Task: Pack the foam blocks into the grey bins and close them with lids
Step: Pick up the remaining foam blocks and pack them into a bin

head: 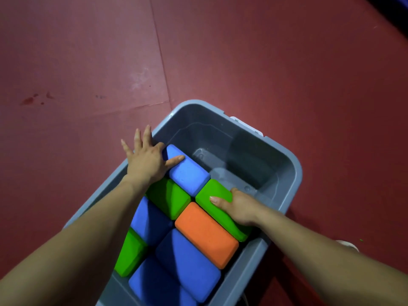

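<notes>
A grey bin (293,171) stands on the floor, its near half packed with several foam blocks in blue, green and orange. My left hand (146,161) rests on the bin's left rim, fingers spread, thumb lying on a blue block (189,173). My right hand (237,205) grips the far end of a green block (212,194) inside the bin, thumb on top and fingers curled behind it. An orange block (207,234) lies just in front of that green one. The far half of the bin shows bare bottom.
Dark red matted floor (88,62) surrounds the bin, with seams running across it. A white latch (245,123) sits on the bin's far rim. No lid is in view.
</notes>
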The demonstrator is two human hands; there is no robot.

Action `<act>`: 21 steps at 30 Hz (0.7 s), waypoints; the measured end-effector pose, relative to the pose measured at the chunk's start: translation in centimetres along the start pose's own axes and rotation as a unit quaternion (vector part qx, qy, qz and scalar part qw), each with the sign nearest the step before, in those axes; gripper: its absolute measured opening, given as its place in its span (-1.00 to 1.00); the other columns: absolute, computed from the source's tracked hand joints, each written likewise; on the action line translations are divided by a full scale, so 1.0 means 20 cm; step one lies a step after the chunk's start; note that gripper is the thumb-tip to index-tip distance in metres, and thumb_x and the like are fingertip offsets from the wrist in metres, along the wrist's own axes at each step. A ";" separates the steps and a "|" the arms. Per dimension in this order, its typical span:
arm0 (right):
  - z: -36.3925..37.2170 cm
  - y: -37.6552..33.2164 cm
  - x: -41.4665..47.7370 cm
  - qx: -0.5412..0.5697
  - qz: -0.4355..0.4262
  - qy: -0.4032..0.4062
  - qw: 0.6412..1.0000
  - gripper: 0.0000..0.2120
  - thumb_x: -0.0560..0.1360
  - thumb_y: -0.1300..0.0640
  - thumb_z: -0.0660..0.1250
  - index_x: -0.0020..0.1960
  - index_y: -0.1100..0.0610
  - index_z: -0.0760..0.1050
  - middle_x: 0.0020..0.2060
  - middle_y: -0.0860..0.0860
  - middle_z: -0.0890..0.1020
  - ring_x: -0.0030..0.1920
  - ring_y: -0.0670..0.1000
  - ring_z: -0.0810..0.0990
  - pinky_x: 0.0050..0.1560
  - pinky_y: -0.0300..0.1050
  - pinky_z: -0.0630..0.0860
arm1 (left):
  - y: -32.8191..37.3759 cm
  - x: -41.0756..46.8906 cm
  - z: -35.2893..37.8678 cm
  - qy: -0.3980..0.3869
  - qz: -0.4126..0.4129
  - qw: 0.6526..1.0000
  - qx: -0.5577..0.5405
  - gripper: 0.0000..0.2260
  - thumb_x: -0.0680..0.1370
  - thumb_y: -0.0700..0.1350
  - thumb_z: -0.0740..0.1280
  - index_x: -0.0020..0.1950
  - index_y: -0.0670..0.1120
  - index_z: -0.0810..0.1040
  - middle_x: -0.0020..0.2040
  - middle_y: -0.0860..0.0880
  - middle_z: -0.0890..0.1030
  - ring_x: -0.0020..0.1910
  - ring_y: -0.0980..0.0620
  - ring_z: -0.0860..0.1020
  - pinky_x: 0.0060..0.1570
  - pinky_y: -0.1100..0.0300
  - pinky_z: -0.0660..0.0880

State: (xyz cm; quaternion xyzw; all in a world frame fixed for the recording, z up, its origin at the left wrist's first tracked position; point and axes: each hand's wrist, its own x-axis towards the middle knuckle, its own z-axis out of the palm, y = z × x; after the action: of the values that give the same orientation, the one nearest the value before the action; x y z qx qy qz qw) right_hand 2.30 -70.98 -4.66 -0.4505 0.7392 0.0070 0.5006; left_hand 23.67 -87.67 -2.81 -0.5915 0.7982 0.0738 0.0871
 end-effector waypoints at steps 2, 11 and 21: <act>0.00 -0.01 0.05 -0.017 0.006 -0.014 1.000 -0.15 0.39 -0.52 0.17 0.31 0.18 0.34 0.25 0.16 0.57 0.18 0.17 0.58 0.16 0.03 0.53 | 0.01 0.01 0.05 0.032 -0.007 0.999 0.033 -0.30 0.42 0.51 0.11 0.24 -0.01 0.54 0.62 -0.17 -0.02 0.58 -0.28 -0.07 0.39 -0.50 -0.10; -0.01 0.01 0.03 -0.017 0.011 0.000 1.000 -0.01 0.37 -0.57 0.08 0.48 0.17 0.19 0.33 0.17 0.53 0.26 0.17 0.55 0.22 0.02 0.49 | -0.01 -0.02 0.03 0.029 -0.002 1.000 -0.010 -0.29 0.39 0.52 0.14 0.34 0.08 0.49 0.62 -0.15 -0.03 0.59 -0.25 -0.08 0.45 -0.41 -0.12; -0.21 -0.13 -0.49 -0.123 -0.024 0.111 0.986 0.11 0.30 -0.63 -0.08 0.56 0.15 0.06 0.49 0.17 0.30 0.47 0.17 0.30 0.42 0.17 0.31 | -0.10 -0.44 -0.38 0.028 -0.060 0.988 -0.142 -0.11 0.27 0.54 0.16 0.49 0.09 0.33 0.63 -0.16 -0.01 0.60 -0.17 -0.06 0.48 -0.34 -0.08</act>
State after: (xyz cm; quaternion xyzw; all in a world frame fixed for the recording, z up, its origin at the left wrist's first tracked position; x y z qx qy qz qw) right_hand 1.83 -67.93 5.87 -0.5245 0.7726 0.0357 0.3560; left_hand 27.73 -81.67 6.53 -0.6468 0.7445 0.1647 -0.0159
